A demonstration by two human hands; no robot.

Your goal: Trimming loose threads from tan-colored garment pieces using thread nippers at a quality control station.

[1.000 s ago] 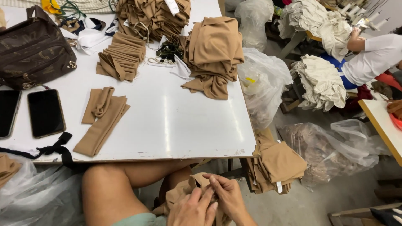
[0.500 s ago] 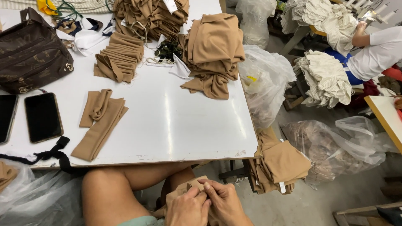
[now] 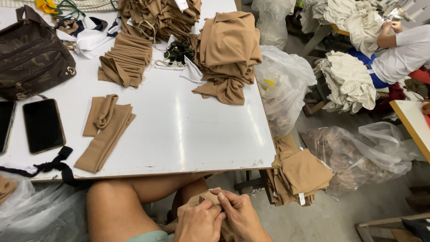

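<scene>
Hands [image 3: 219, 217] on soft tan fabric [image 3: 201, 199]

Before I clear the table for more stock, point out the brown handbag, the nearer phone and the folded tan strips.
brown handbag [image 3: 31, 54], head view, front panel.
phone [image 3: 43, 126], head view, dark screen.
folded tan strips [image 3: 105, 134], head view, middle fold.

the worktop [image 3: 188, 134] lies bare through its middle and near right corner. folded tan strips [image 3: 105, 130] and two phones [image 3: 42, 125] crowd the left; a brown bag [image 3: 31, 54] and tan cloth piles [image 3: 228, 49] block the far edge.
</scene>
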